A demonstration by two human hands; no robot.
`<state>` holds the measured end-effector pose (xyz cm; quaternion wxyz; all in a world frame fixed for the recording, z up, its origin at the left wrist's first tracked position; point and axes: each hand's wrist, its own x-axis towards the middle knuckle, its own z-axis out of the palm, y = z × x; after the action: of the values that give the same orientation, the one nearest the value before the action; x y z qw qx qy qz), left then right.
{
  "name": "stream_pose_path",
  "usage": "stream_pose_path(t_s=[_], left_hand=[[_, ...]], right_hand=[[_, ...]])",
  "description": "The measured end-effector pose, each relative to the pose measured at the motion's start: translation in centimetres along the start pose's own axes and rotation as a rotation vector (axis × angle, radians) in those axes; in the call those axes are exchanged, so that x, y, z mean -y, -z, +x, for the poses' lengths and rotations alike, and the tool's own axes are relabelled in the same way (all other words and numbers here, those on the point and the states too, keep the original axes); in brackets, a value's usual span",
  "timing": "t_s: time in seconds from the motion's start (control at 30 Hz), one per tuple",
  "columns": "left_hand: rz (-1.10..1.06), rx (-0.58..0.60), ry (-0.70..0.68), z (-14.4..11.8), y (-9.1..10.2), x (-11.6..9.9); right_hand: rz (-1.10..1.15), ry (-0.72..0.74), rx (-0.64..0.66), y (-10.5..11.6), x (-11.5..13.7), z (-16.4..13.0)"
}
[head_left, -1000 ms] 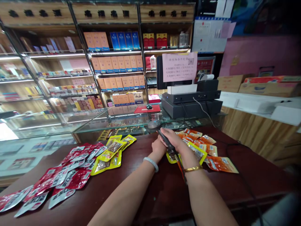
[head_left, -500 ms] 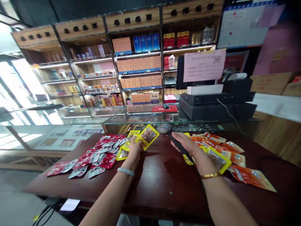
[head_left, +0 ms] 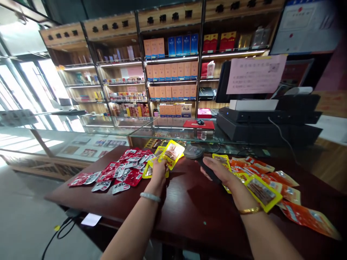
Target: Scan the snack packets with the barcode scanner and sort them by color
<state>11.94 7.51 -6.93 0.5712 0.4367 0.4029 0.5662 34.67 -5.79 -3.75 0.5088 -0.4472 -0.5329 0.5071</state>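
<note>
Center frame, your left hand [head_left: 159,170] pinches a yellow packet [head_left: 171,153], your right hand [head_left: 218,169] grips a scanner [head_left: 194,152] — a loose pinch could mean a drop.

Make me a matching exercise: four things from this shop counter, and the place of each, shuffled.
Things
1. Scanner
2. Raised yellow packet
3. Computer mouse
4. Red-and-silver packets

Places
A. On the red mat
B. On the table, left of the left hand
C. Held in the right hand
D. Held in the left hand

Pairs: 1-C; 2-D; 3-A; 4-B
</note>
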Motion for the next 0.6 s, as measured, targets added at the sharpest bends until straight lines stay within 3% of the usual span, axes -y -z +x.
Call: stream_pose_path(t_s=[0.6], left_hand=[[-0.051,-0.064,0.023,-0.35,-0.49,-0.11]], right_hand=[[0.053,0.026,0.032,-0.19,-0.12,-0.02]])
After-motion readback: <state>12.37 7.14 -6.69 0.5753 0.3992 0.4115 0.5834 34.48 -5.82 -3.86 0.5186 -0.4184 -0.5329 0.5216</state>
